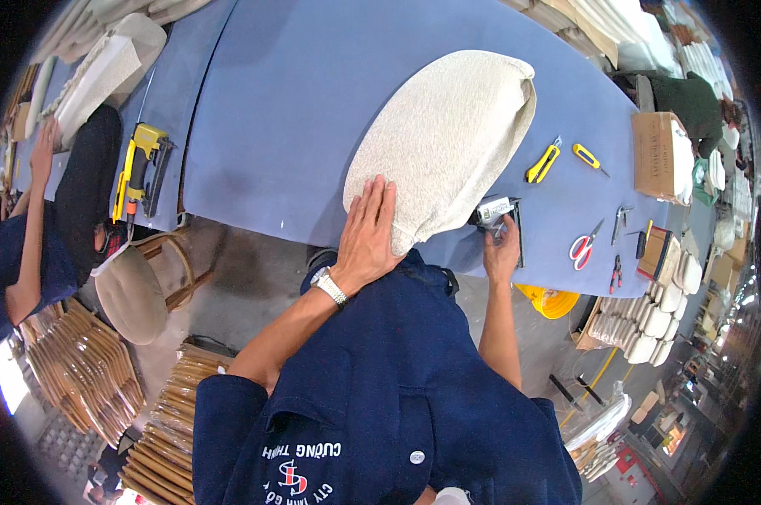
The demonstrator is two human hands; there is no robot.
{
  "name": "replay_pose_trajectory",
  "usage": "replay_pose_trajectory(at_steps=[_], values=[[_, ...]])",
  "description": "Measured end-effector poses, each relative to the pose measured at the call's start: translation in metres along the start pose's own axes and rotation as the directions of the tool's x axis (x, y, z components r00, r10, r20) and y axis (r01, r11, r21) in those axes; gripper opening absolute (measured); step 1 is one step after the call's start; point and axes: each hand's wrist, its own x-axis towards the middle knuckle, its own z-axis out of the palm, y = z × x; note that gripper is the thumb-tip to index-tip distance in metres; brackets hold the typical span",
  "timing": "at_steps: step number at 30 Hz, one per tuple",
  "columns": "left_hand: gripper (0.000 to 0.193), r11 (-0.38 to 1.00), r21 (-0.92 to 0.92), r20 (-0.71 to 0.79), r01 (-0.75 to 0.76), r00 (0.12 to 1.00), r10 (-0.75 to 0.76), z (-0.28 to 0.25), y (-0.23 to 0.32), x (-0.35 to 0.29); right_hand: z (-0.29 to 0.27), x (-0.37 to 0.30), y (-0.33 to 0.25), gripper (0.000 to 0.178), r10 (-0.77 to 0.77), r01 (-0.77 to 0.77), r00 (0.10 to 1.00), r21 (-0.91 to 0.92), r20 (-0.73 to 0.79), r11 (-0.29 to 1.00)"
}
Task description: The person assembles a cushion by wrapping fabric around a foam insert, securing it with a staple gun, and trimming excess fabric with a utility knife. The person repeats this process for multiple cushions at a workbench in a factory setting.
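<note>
An oval seat pad in pale beige fabric (448, 126) rests on the blue-topped table (279, 101), its loose fabric edge folded up along the right side. My left hand (367, 231), with a watch on its wrist, lies flat on the near left end of the pad, fingers stretched out. In my right hand (503, 252) is a silver and black staple gun (492, 210), gripped just right of the pad's near end. Whether its nose touches the pad, I cannot tell. The underside of the pad is hidden.
Right of the pad lie yellow cutters (545, 162), a yellow screwdriver (588, 156), red-handled scissors (583, 248) and small pliers (616, 273). A cardboard box (654, 156) stands beyond. At left are a yellow staple gun (138, 172), a co-worker's arm (29, 236) and a padded chair (130, 295).
</note>
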Motion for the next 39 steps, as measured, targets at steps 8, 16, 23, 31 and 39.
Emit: replay_pose_trajectory(at_steps=[8,16,23,31,39], values=[[0.092,0.937,0.333,0.014,-0.106,0.994,0.108,0.000,-0.023,-0.001,0.000,0.009,0.004,0.060,0.078,-0.080,0.996,0.057,0.040,0.995],[0.087,0.931,0.309,-0.245,0.193,0.962,-0.118,-0.085,-0.134,-0.029,-0.021,0.040,0.021,0.041,0.077,-0.077,0.993,0.005,0.087,0.997],[0.074,0.540,-0.638,0.121,0.548,0.764,-0.633,-0.082,-0.191,-0.030,0.018,0.121,-0.136,0.038,-0.485,0.487,0.873,0.046,-0.044,0.872],[0.046,0.449,-0.513,0.412,0.732,0.669,-0.619,-0.086,-0.183,0.029,0.073,0.249,-0.153,0.068,-0.390,0.381,0.916,-0.099,-0.096,0.919],[0.051,0.451,-0.368,0.375,0.813,0.574,-0.728,-0.081,-0.172,0.026,0.093,0.212,-0.165,0.069,-0.182,0.163,0.980,-0.199,-0.082,0.966]])
